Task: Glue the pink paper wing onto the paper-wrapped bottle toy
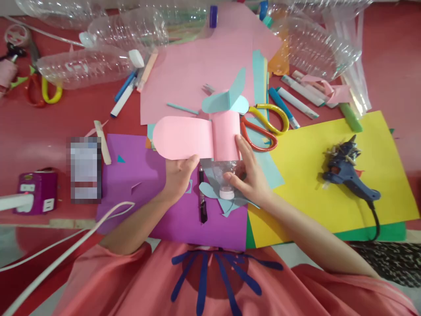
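Left fingers are pinching the pink paper strip, right fingers are clamping the plastic bottle toward the surface's front edge, so uneven tugging might crease the strip.

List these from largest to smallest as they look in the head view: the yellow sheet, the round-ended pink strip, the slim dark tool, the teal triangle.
1. yellow sheet
2. pink strip, perhaps enlarged by nearness to the camera
3. slim dark tool
4. teal triangle
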The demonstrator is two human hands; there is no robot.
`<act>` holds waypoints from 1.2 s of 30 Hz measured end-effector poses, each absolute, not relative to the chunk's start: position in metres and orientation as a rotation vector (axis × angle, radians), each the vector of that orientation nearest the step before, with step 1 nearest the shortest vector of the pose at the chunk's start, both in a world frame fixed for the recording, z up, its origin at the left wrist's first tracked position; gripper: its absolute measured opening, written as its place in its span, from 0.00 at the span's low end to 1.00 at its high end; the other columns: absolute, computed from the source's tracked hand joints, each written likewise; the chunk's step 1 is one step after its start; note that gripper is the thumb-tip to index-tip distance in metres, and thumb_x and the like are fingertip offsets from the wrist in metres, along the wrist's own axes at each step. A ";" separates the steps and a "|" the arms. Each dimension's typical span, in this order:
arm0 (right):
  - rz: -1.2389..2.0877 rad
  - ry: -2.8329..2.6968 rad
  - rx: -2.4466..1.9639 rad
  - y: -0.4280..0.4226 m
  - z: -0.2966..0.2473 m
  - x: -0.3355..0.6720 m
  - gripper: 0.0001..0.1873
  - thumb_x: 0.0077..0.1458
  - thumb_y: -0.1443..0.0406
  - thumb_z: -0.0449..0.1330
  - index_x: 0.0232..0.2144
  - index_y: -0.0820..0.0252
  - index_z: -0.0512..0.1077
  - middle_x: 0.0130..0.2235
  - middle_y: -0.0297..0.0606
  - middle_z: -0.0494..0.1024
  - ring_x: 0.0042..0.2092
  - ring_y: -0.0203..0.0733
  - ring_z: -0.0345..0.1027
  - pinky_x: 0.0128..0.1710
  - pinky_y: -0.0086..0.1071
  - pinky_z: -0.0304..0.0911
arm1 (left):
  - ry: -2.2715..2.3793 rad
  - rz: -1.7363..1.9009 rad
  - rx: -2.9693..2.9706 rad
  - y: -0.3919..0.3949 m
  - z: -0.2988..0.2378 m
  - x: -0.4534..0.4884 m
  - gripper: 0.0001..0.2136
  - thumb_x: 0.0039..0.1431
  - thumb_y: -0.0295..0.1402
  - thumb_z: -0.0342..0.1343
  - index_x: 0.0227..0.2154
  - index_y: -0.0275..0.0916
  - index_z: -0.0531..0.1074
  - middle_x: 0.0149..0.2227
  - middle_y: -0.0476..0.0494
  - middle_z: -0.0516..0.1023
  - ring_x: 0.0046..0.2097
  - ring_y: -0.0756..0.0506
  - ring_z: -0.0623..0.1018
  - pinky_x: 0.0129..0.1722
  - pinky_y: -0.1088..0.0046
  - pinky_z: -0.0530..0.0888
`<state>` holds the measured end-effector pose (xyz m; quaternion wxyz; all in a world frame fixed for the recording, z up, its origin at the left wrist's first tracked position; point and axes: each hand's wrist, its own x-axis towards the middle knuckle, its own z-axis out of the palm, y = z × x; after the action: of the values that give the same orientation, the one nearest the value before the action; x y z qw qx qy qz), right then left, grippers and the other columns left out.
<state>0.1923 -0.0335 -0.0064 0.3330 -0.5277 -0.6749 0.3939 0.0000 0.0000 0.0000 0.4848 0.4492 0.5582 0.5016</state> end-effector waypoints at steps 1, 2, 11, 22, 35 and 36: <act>1.031 -1.750 -1.389 -0.033 -0.006 0.192 0.42 0.61 0.44 0.52 0.71 0.37 0.38 0.72 0.47 0.45 0.24 0.29 0.62 0.25 0.37 0.70 | 1.343 1.225 1.116 0.000 0.001 0.000 0.24 0.45 0.56 0.62 0.41 0.46 0.77 0.35 0.44 0.82 0.50 0.38 0.81 0.57 0.59 0.75; 1.032 -1.742 -1.401 -0.033 -0.006 0.192 0.42 0.61 0.44 0.53 0.71 0.37 0.40 0.72 0.47 0.46 0.24 0.30 0.62 0.25 0.38 0.71 | 1.333 1.234 1.131 0.000 0.002 0.000 0.24 0.45 0.57 0.62 0.39 0.46 0.77 0.34 0.44 0.82 0.49 0.38 0.81 0.56 0.59 0.76; 1.025 -1.746 -1.398 -0.031 -0.007 0.193 0.42 0.61 0.46 0.54 0.71 0.36 0.40 0.73 0.46 0.45 0.24 0.28 0.60 0.26 0.36 0.70 | 1.328 1.263 1.314 -0.001 0.003 0.000 0.15 0.49 0.48 0.64 0.33 0.44 0.78 0.33 0.46 0.83 0.42 0.43 0.83 0.46 0.65 0.81; 1.014 -1.809 -1.422 -0.030 -0.007 0.193 0.43 0.61 0.43 0.52 0.71 0.37 0.37 0.72 0.48 0.48 0.25 0.30 0.60 0.27 0.37 0.69 | 1.356 1.254 1.306 -0.002 0.007 0.005 0.16 0.49 0.43 0.64 0.40 0.42 0.76 0.35 0.43 0.82 0.39 0.43 0.83 0.44 0.62 0.81; 1.049 -1.799 -1.460 -0.029 -0.003 0.193 0.44 0.60 0.40 0.51 0.71 0.41 0.41 0.71 0.49 0.49 0.26 0.32 0.62 0.28 0.39 0.71 | 1.403 1.154 1.147 0.001 0.012 0.005 0.20 0.46 0.50 0.66 0.33 0.40 0.74 0.29 0.44 0.79 0.37 0.41 0.82 0.44 0.59 0.81; 1.048 -1.801 -1.458 -0.029 -0.003 0.193 0.44 0.60 0.40 0.50 0.71 0.41 0.41 0.71 0.49 0.49 0.26 0.32 0.62 0.28 0.38 0.71 | 1.416 1.116 1.144 0.001 0.011 0.004 0.19 0.46 0.51 0.65 0.29 0.41 0.73 0.28 0.44 0.79 0.36 0.41 0.81 0.43 0.59 0.81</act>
<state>0.1931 -0.0293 -0.0026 0.2947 -0.5480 -0.6766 0.3938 0.0038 0.0013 0.0109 0.4820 0.4694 0.5811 0.4579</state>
